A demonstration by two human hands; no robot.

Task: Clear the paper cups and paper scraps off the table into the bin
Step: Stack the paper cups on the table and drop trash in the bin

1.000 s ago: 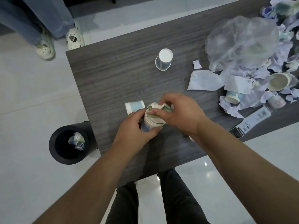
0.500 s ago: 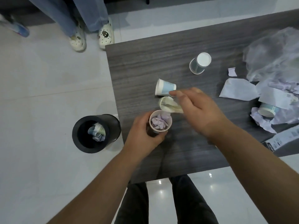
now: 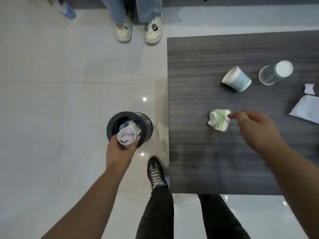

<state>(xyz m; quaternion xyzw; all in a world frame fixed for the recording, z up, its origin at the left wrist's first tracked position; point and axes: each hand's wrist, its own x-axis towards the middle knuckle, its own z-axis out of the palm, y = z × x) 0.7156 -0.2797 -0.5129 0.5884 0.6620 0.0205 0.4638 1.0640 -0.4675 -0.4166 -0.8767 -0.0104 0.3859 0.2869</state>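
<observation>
My left hand (image 3: 119, 150) grips a paper cup (image 3: 127, 136) stuffed with lilac paper scraps and holds it over the black round bin (image 3: 112, 124) on the floor. Other cups and paper lie inside the bin. My right hand (image 3: 253, 128) hovers over the dark wooden table (image 3: 198, 69), its fingertips at the right edge of a crushed green-and-white cup (image 3: 218, 119). A blue cup (image 3: 236, 81) lies on its side farther back. Beside it an upside-down cup (image 3: 276, 71) stands on the table.
White paper scraps (image 3: 309, 88) and a larger sheet (image 3: 305, 109) lie at the table's right edge. A person in jeans and white clogs (image 3: 138, 30) stands on the tiled floor beyond the bin. My own shoe (image 3: 156, 173) is by the table corner.
My left hand has carried the stuffed cup off the table to above the bin. My right hand has drawn back, leaving the crushed green cup lying on the table.
</observation>
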